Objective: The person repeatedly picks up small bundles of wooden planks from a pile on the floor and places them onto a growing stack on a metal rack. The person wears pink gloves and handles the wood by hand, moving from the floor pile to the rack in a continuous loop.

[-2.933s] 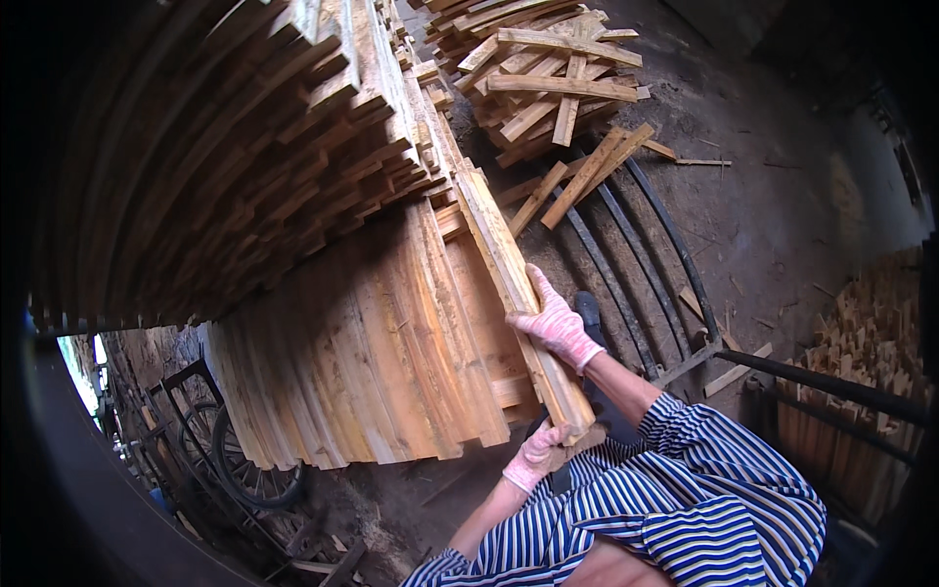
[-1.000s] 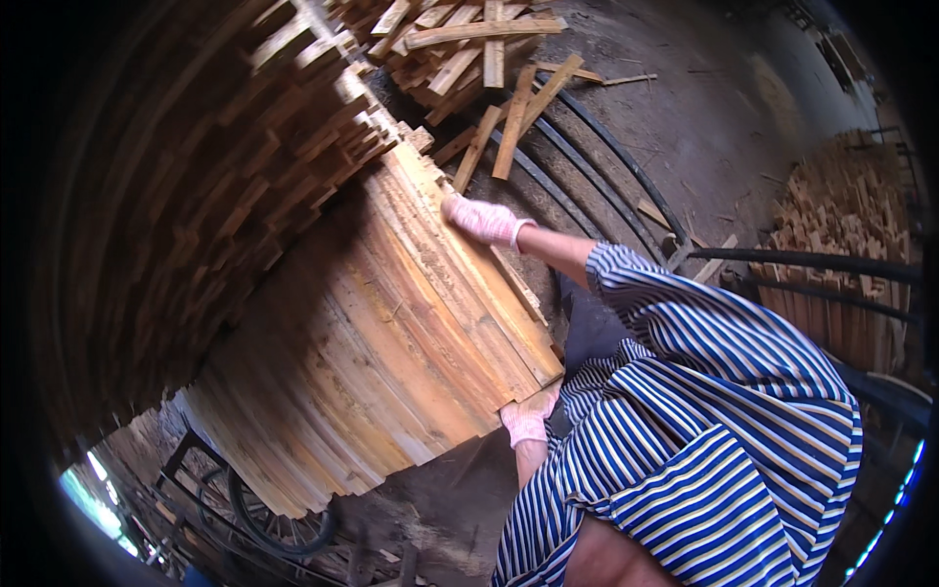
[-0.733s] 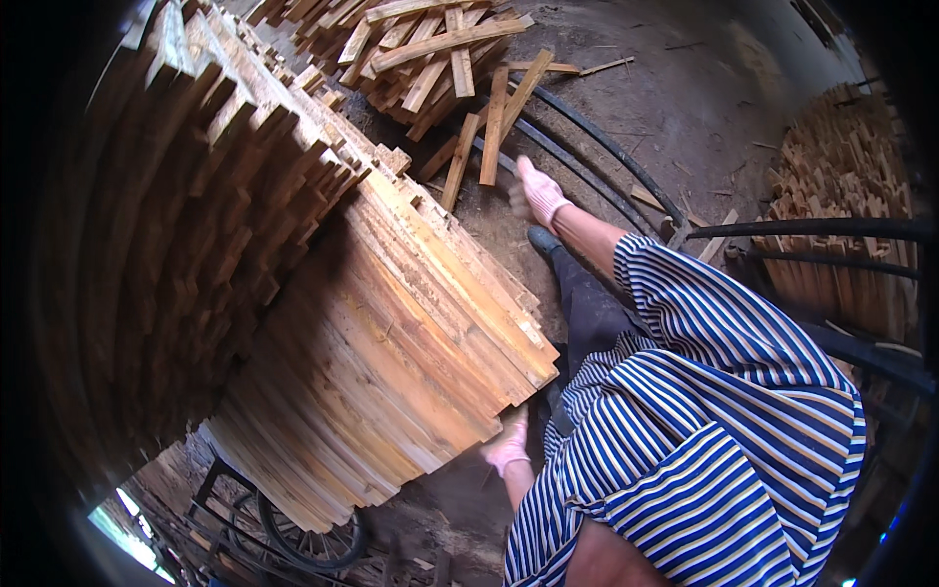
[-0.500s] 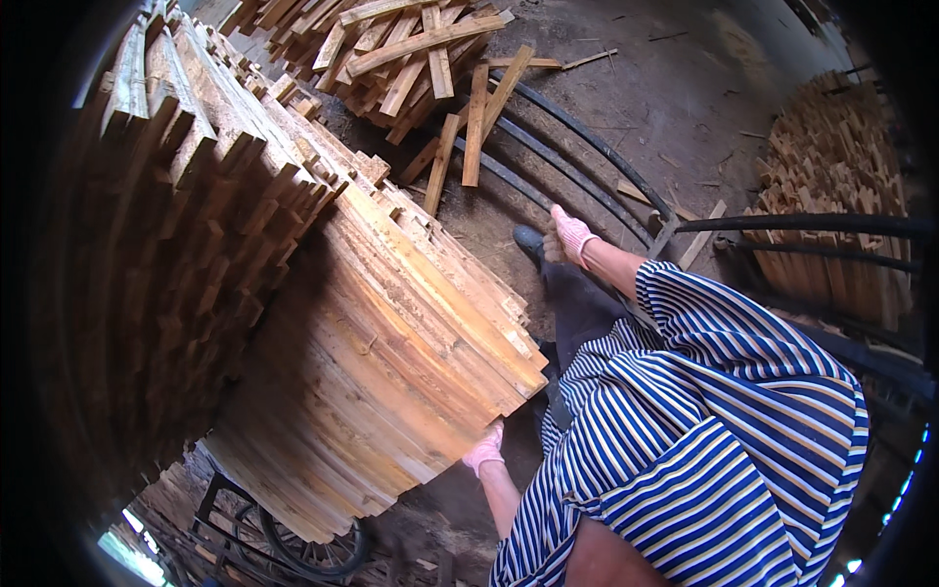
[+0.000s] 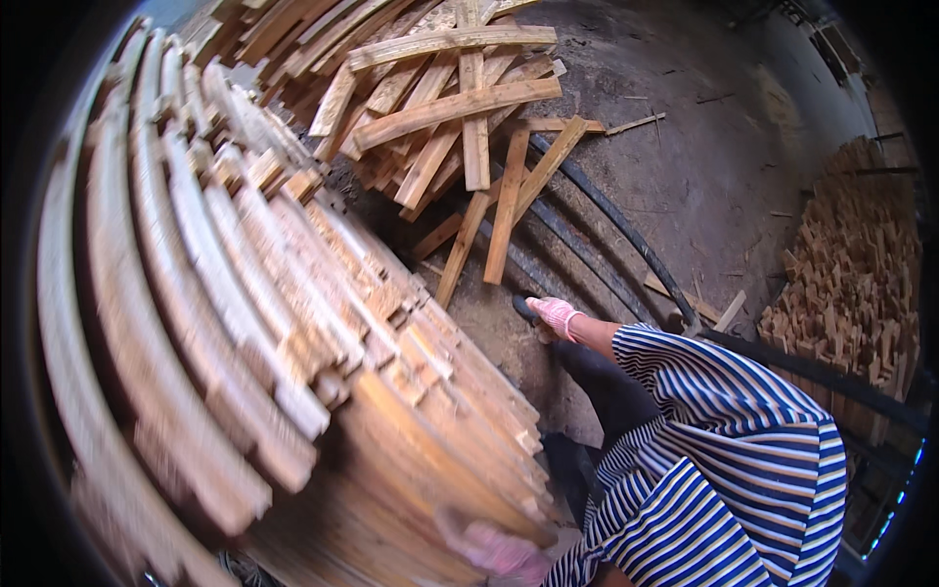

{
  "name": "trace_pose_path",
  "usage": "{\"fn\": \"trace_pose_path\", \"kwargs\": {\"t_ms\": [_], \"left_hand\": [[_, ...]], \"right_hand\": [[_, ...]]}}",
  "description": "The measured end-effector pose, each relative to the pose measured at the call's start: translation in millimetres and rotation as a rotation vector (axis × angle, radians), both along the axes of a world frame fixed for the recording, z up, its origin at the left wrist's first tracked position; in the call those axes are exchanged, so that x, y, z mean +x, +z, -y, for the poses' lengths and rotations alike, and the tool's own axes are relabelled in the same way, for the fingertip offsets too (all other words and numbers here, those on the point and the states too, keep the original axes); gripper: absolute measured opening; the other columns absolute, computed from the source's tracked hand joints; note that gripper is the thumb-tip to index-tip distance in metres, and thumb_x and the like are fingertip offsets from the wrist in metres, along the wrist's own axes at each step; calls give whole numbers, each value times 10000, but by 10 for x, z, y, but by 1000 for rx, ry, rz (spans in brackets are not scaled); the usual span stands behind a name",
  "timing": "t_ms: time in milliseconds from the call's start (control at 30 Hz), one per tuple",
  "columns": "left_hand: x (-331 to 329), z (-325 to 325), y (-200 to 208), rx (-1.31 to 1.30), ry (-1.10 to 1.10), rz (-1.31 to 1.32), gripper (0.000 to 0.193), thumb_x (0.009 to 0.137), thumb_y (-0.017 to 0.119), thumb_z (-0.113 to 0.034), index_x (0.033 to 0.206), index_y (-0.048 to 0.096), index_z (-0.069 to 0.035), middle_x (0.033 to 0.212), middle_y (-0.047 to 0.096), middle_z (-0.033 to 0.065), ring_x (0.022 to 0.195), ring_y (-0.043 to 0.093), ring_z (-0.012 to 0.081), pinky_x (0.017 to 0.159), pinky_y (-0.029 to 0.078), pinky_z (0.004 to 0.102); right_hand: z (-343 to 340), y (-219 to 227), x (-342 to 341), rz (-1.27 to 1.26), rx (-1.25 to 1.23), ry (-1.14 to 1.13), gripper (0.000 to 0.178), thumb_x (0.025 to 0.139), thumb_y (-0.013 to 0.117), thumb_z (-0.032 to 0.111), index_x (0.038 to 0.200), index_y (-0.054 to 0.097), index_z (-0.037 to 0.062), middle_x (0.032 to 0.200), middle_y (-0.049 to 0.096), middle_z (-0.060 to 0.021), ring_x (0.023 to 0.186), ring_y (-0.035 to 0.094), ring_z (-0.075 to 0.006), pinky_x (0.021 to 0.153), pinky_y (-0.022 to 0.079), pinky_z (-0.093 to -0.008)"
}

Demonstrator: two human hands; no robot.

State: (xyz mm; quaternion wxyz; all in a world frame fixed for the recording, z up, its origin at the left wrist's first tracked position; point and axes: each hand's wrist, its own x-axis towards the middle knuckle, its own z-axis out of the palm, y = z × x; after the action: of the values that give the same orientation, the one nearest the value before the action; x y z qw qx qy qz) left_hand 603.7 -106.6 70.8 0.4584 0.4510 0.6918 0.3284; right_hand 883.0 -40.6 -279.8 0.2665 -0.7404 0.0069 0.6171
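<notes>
A large stack of sawn wooden boards [image 5: 430,391] fills the left and middle, with the board ends stepped unevenly. My left hand [image 5: 499,553], in a pink glove, is over the near end face of the stack at the bottom. Motion smears it, so I cannot tell whether it touches the boards or how its fingers are set. My right hand [image 5: 558,315], in a pink-and-white glove, is held out beyond the stack's right corner, above my dark shoe. Its fingers are loosely stretched and nothing shows in them.
Beyond the stack lies a loose heap of wooden strips [image 5: 469,108], some crossing dark curved metal bars [image 5: 597,215] on the floor. At the far right stand many upright wood pieces [image 5: 846,293]. Wood scraps lie on the dusty floor [image 5: 665,147].
The view has swung, so more of the stack's top shows. My left hand has moved from under the boards' lower corner to over their end face. My right hand stays apart from the boards.
</notes>
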Motion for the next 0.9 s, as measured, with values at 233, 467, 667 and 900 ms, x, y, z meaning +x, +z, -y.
{"fn": "trace_pose_path", "kwargs": {"t_ms": [233, 467, 667, 900], "left_hand": [[1868, -1881, -2867, -261, -344, 55, 791, 968, 624, -408, 1524, 290, 45, 1565, 335, 252, 1461, 311, 355, 1210, 232, 416], [2228, -3352, -5714, -223, -822, -739, 1123, 718, 780, -540, 1556, 219, -45, 1554, 348, 233, 1405, 359, 420, 1106, 364, 526], [1898, -3589, -6223, -320, -795, -613, 1023, 720, 832, -424, 1487, 330, 30, 1251, 639, 260, 1169, 629, 374, 1013, 488, 394], [2953, -3308, -4876, -632, -911, 207, 1131, 708, 842, -561, 1492, 300, 48, 1224, 657, 224, 1056, 668, 345, 929, 548, 394]], "right_hand": [[-949, -1385, 1303, 514, -125, 138, 614, 908, 619, 482, 1261, 592, -20, 1027, 687, -196, 885, 663, -322, 795, 510, -430], [-1806, -2256, 1390, 151, 242, -224, 569, 858, 747, 324, 1229, 607, -84, 1104, 699, -175, 986, 661, -253, 893, 507, -356], [-1815, -1880, 1197, -79, 207, -2, 512, 885, 747, 343, 1252, 599, 19, 924, 698, -95, 711, 642, -157, 598, 517, -281], [-793, -1161, 1147, 119, 96, 142, 476, 900, 726, 330, 1255, 595, 40, 1019, 706, -132, 825, 669, -214, 743, 543, -348]]}}
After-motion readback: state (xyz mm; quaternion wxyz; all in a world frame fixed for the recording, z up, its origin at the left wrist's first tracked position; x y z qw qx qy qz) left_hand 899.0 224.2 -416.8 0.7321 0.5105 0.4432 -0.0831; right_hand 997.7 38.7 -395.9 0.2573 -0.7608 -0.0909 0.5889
